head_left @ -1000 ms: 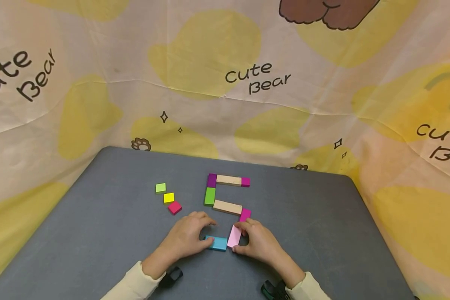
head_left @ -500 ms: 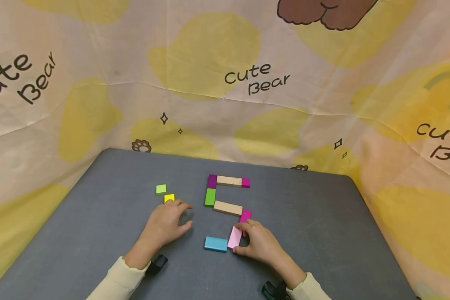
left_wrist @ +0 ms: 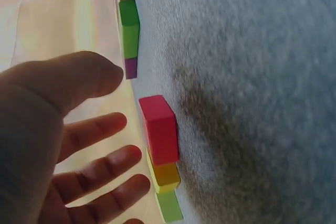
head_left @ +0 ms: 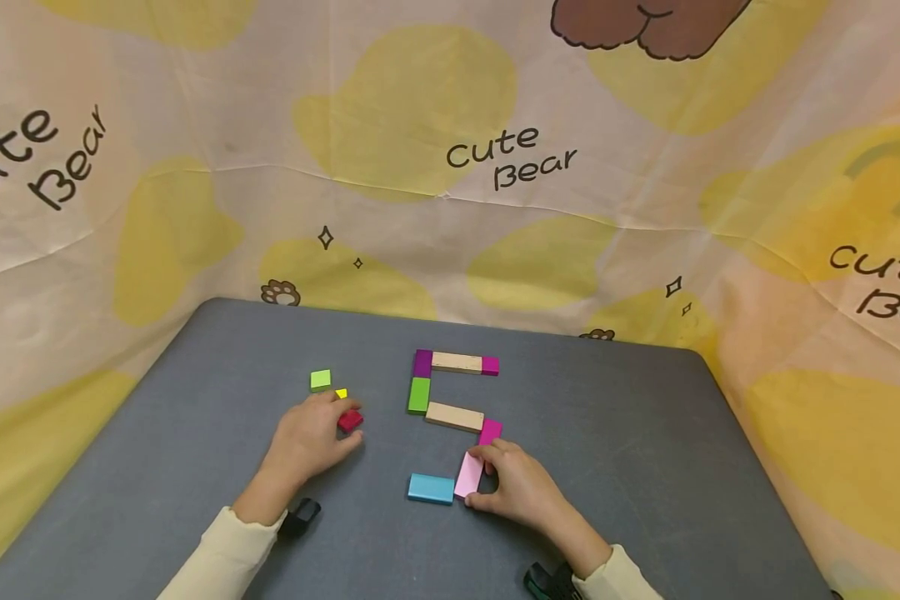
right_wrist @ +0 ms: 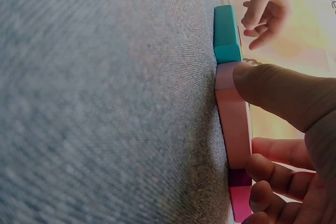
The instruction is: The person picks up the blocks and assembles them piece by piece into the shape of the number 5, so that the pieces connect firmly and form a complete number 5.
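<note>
In the head view my left hand point(head_left: 311, 437) is over the left group of blocks, thumb and fingers spread apart. The red block point(head_left: 350, 420) lies between its thumb and index finger, and the yellow block point(head_left: 341, 393) is partly hidden behind the fingers. A gap shows between the fingertips and the red block in the left wrist view. My right hand point(head_left: 517, 483) pinches the light pink block point(head_left: 468, 475) between thumb and fingers, thumb at its near end. The blue block point(head_left: 431, 489) touches that near end; a magenta block point(head_left: 491, 431) meets the far end.
A light green block point(head_left: 320, 380) lies behind the yellow one. Further back, a green block point(head_left: 419, 395), a purple block point(head_left: 423, 363), two wooden planks and a small magenta block point(head_left: 491, 366) continue the line on the grey table point(head_left: 645, 467). A printed cloth point(head_left: 390, 108) surrounds it.
My left hand has left the blue block and moved left to the red block, covering part of the yellow one. The right hand has stayed at the light pink block.
</note>
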Demonstrator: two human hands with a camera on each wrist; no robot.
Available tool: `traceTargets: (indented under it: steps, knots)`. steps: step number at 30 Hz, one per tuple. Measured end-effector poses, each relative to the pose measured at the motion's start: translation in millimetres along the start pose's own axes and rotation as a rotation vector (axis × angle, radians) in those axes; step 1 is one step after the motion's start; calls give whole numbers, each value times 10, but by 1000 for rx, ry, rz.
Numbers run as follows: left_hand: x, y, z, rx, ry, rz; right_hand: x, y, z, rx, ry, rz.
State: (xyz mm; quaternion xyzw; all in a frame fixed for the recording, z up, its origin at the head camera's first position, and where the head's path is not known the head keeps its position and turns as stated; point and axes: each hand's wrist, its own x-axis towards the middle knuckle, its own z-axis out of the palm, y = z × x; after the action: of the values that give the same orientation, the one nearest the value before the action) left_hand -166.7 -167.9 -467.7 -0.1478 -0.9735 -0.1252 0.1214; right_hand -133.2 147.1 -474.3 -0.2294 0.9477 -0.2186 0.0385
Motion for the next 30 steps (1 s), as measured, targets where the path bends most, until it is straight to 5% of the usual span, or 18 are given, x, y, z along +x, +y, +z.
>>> traceTargets:
  steps: [11, 30]
  knots:
    - [39, -90, 23, 25, -49, -66, 3, -3, -3, -9, -4, 4]
    - [49, -76, 62, -25, -23, -61, 11, -2, -8, -8, -23, 18]
